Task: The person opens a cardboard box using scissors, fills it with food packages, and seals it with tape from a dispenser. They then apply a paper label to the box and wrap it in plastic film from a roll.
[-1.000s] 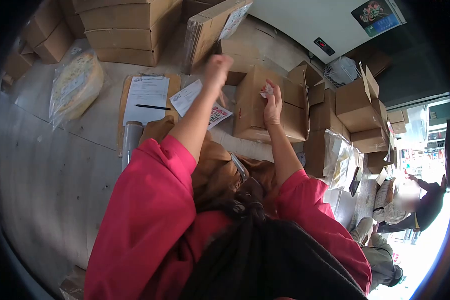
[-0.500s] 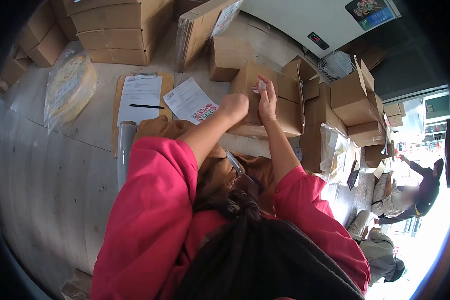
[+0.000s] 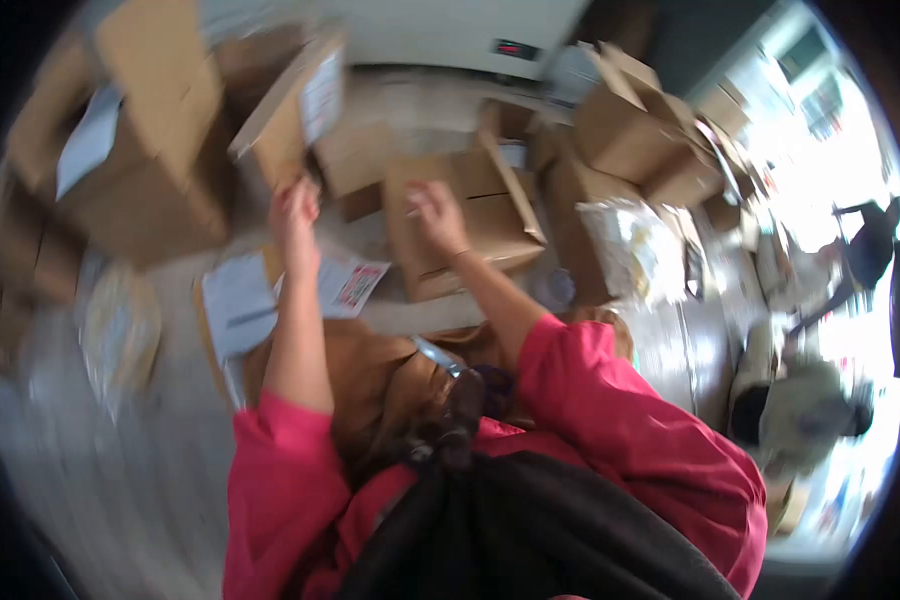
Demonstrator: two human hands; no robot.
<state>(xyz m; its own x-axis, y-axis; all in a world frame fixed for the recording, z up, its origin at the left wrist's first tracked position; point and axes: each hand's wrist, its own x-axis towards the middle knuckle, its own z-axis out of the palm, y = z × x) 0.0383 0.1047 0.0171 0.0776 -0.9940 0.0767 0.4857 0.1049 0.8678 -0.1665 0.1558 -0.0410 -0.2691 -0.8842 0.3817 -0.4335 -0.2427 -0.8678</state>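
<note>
1. Since half a second ago my head has swung hard, so the head view is smeared; my left hand (image 3: 295, 215) has lifted off the front of the cardboard box (image 3: 460, 215) and now sits up and to the left of it, above the printed sheet (image 3: 345, 285).
2. Head view, hands: my right hand (image 3: 438, 215) is over the top of the cardboard box, fingers curled. Earlier it pinched a small crumpled white scrap; in this blur I cannot tell whether it holds that now. My left hand looks closed in a loose fist, but whether anything is in it I cannot tell.
3. Head view, surroundings: the box stands on the floor in front of me with one flap (image 3: 515, 190) raised. A clipboard with paper (image 3: 235, 305) lies just beside the printed sheet, and a clear bagged packet (image 3: 635, 250) lies to the right of the box.
4. I judge the step to be working at the box's top, both hands busy at its seam or flap.
5. Next, I judge, my left hand needs to come back to steady the box while the right finishes at the top.
</note>
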